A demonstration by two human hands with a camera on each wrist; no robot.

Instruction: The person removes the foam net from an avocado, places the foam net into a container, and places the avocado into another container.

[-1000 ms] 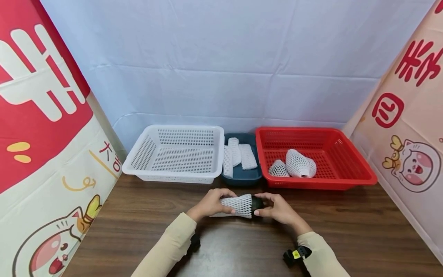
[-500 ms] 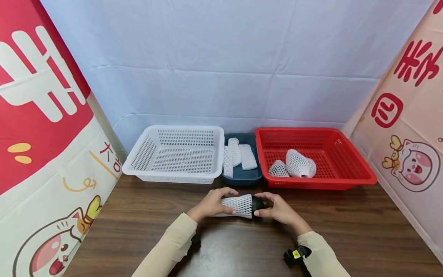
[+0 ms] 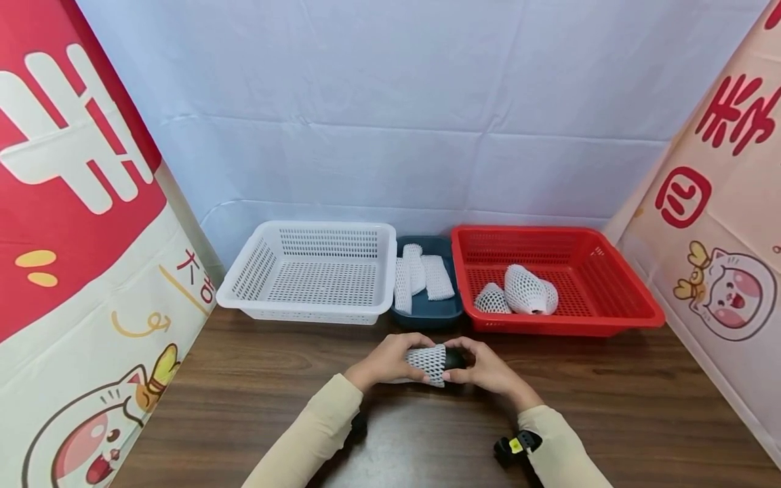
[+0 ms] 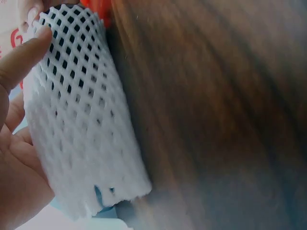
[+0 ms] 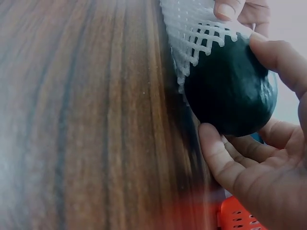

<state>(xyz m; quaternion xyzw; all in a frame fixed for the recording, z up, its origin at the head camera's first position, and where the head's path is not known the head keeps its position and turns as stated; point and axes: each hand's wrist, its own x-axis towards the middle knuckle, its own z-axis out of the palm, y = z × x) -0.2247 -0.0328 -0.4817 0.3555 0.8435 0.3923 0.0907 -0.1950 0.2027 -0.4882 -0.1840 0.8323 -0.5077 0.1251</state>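
A dark green avocado [image 3: 453, 359] lies on its side just over the wooden table, its left part inside a white foam net sleeve [image 3: 430, 364]. My left hand [image 3: 390, 362] grips the sleeve from the left, thumb in front and fingers behind. Around the bare end curl the thumb and fingers of my right hand [image 3: 487, 371]. In the right wrist view the net's scalloped edge crosses the glossy avocado [image 5: 230, 88]. The left wrist view has the sleeve [image 4: 81, 105] stretched over the dark fruit at the top, its tail slack and uncovered by the hand.
Behind my hands stand a white basket [image 3: 305, 317], a blue tray [image 3: 427, 321] with several flat foam sleeves [image 3: 436, 276], and a red basket [image 3: 561, 324] with net-wrapped fruit [image 3: 523, 289]. The wooden table [image 3: 427, 440] extends toward me. Cloth backdrops enclose both sides and the back.
My left hand has shifted right along the sleeve, closer to my right hand, and the net looks bunched shorter between them. The right hand has barely moved. Baskets and tray stay put.
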